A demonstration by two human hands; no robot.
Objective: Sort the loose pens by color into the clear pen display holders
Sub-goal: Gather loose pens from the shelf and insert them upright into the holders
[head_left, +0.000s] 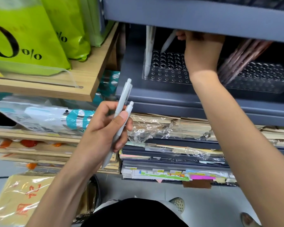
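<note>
Steer grey pen [168, 40], pinched by right hand [202, 51], tip-first into a free holder [167, 77] hole; two spare pens [123, 102] gripped in left hand [105, 128].

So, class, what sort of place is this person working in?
Most likely a stationery shop: clear pen display holders on a grey shelf, plastic-wrapped paper stacks below, green carrier bags alongside.

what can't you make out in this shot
Head view:
- Right hand: fingers mostly hidden behind the upper shelf edge, at the tilted pen.
- Brown pens: tops cut off by that shelf.
- Two pale pens: the lower one's barrel covered by the left hand.
</note>
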